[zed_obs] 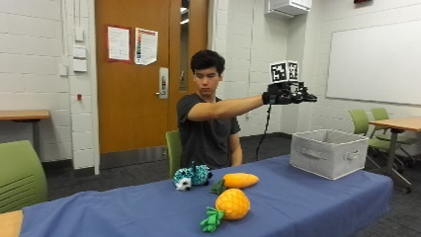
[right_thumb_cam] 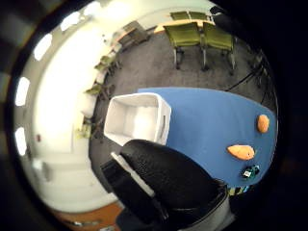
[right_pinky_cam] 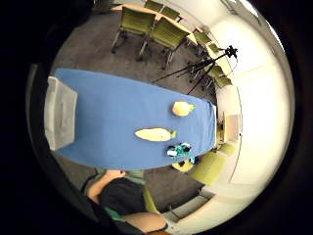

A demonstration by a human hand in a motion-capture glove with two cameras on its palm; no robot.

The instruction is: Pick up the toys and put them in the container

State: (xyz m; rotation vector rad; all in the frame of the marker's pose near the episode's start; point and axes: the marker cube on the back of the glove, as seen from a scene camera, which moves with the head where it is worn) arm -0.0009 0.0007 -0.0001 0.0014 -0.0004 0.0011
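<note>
Pineapple toy (zed_obs: 228,207) on blue table (zed_obs: 131,207)

A bench (zed_obs: 309,207) under a blue cloth fills the lower frame. At its right end stands a grey fabric container (zed_obs: 327,152). Left of centre lie a teal plush toy (zed_obs: 191,177), a carrot toy (zed_obs: 235,180) and a pineapple toy (zed_obs: 227,207), close together

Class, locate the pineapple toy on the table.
In the outside view, the pineapple toy lies on the blue tablecloth near its front edge, just in front of the carrot toy.
</note>
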